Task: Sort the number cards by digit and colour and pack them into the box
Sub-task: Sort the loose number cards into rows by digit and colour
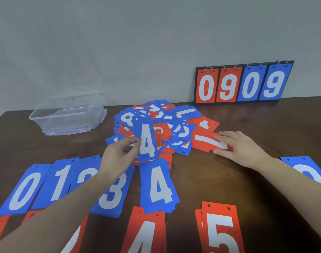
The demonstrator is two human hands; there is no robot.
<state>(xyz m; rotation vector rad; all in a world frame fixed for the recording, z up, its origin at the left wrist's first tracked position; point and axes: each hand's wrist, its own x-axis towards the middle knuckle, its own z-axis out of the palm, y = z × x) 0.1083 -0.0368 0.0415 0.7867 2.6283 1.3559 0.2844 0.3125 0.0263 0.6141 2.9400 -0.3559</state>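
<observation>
On a dark wooden table [229,179] a loose heap of red and blue number cards [167,125] lies in the middle, just in front of the grey wall. The left hand [117,157] pinches a blue 4 card [147,141] by its left edge between thumb and fingertips, holding it tilted over the near side of the heap. Directly below it, nearer the person, a blue 4 pile [158,185] lies flat on the table. To its left runs a row of sorted blue piles: a blue 3 pile [114,192], partly covered by the left forearm, then a blue 2 pile [84,174], a blue 1 pile [59,183] and a blue 0 pile [24,192]. The right hand [242,148] rests on a red 7 card [209,143] at the right edge of the heap, fingers fairly straight on top and thumb at the near edge; whether it truly grips the card cannot be told. Along the near edge lie red piles, among them a red 4 pile [145,234] and a red 5 pile [221,230]. A further blue card [307,170] sits at the far right, its digit cut off. The clear plastic box [68,115] stands open at the back left, well apart from the heap, with nothing visible inside. A flip scoreboard [242,83] reading 0909 leans against the wall at the back right.
</observation>
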